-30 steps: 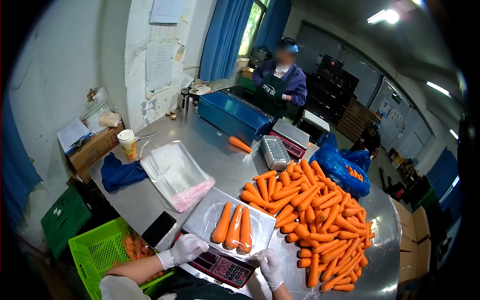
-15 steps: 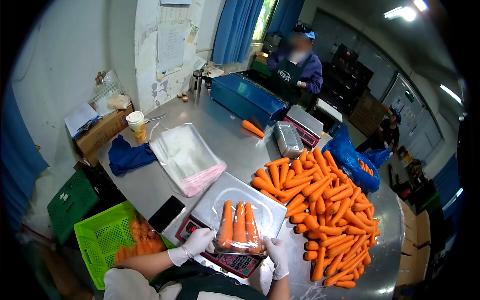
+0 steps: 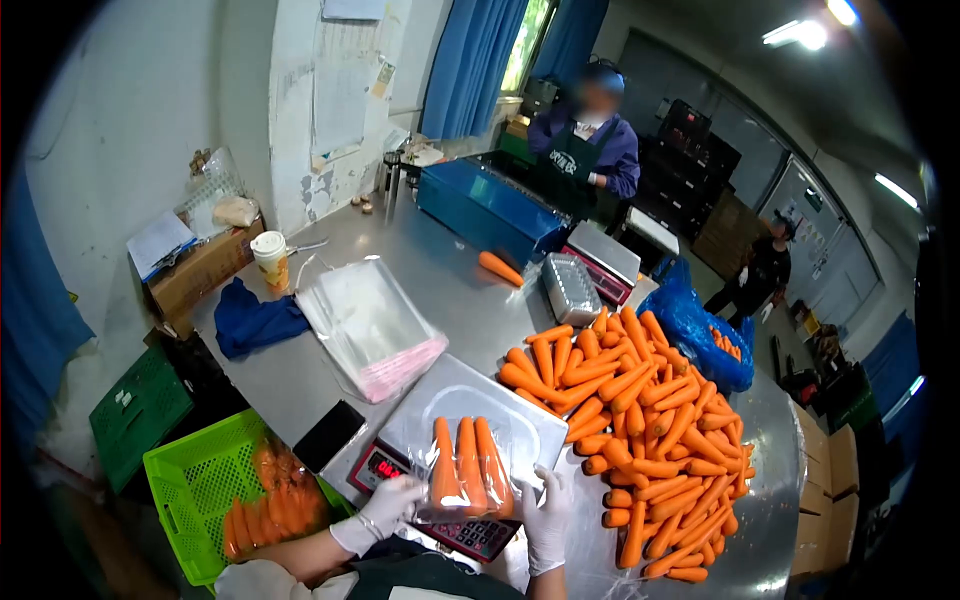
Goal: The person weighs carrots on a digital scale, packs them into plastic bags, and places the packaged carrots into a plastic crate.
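A clear plastic bag with three carrots (image 3: 469,468) lies over the front of the digital scale (image 3: 540,420), its lower edge overhanging the keypad. My left hand (image 3: 393,505), in a white glove, pinches the bag's lower left corner. Beside the bag's right edge, my right hand (image 3: 546,520), also gloved, has thumb and fingers apart and holds nothing. Red digits glow on the scale's display (image 3: 383,466), partly legible only. To the right of the scale spreads a large heap of loose carrots (image 3: 655,440).
A stack of empty clear bags (image 3: 365,320) lies behind the scale, near a black phone (image 3: 330,436) and a blue cloth (image 3: 255,318). A green crate (image 3: 190,500) with bagged carrots stands at lower left. Across the steel table, a person (image 3: 590,150) stands by a blue machine (image 3: 485,205).
My right hand has let go of the bag's right edge, its fingers now spread. The bag lies flatter on the scale. The person in the far right background has shifted position.
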Demonstrator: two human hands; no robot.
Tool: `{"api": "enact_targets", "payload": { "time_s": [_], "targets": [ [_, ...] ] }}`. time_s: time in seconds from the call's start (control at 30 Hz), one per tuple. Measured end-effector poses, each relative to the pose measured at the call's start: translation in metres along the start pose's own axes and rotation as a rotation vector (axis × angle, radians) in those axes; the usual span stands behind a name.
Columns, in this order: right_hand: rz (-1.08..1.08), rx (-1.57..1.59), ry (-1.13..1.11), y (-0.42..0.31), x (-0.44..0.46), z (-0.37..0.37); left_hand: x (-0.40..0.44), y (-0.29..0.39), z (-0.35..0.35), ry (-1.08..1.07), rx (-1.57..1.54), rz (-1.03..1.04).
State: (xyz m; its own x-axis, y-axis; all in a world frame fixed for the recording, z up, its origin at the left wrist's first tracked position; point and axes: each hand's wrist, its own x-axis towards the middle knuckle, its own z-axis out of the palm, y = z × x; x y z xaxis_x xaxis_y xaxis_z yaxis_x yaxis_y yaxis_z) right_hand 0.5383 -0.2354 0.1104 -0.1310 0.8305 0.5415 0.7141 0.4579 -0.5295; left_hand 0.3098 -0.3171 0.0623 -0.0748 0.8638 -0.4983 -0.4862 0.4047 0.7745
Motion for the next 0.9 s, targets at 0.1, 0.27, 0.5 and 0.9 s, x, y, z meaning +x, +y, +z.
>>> {"api": "enact_targets", "payload": {
  "time_s": [0.1,0.27,0.5,0.9],
  "targets": [
    [0.189,0.282,-0.201,-0.037,-0.009,-0.018,0.005,0.034,0.006,-0.084,-0.045,0.173],
    [0.989,1.426,-0.746,-0.061,-0.026,0.006,-0.042,0.091,0.07,-0.28,0.673,0.552],
    [0.968,2.322,-0.557,-0.06,-0.027,0.053,-0.054,0.016,0.059,-0.387,1.337,1.263],
    [0.767,1.712,-1.291,-0.097,-0.013,0.094,-0.106,0.104,-0.081,0.234,0.153,0.536]
  ]
}}
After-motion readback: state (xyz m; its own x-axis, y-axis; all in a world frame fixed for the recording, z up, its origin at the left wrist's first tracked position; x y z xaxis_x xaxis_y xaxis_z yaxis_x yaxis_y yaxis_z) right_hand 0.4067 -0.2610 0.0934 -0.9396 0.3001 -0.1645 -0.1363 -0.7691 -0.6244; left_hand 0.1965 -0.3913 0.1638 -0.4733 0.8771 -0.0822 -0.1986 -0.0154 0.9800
